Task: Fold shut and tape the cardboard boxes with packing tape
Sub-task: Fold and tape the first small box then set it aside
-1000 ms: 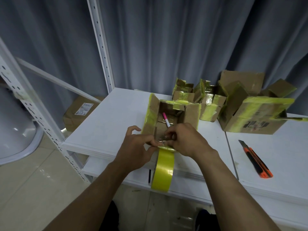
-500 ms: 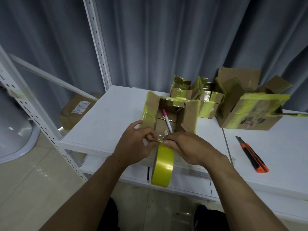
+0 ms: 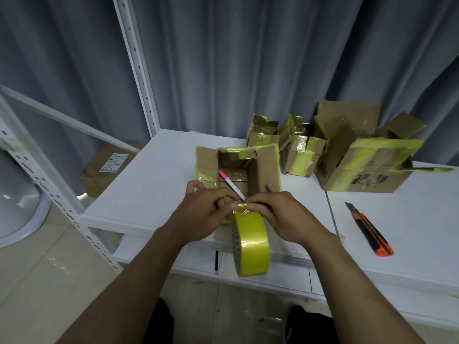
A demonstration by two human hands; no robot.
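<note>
An open cardboard box (image 3: 263,167), flaps upright, is set at the table's (image 3: 149,189) near edge, directly beyond both hands. The tape roll (image 3: 250,244) is held on edge just below them, its free end pinched by the left hand (image 3: 201,217) and right hand (image 3: 285,217), close together and equally near.

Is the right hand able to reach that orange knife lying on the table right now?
Probably yes. The orange knife lies bare on the table just right of the right hand, nothing between them. That hand pinches the loose end of the tape roll, so it must let go first.
</note>
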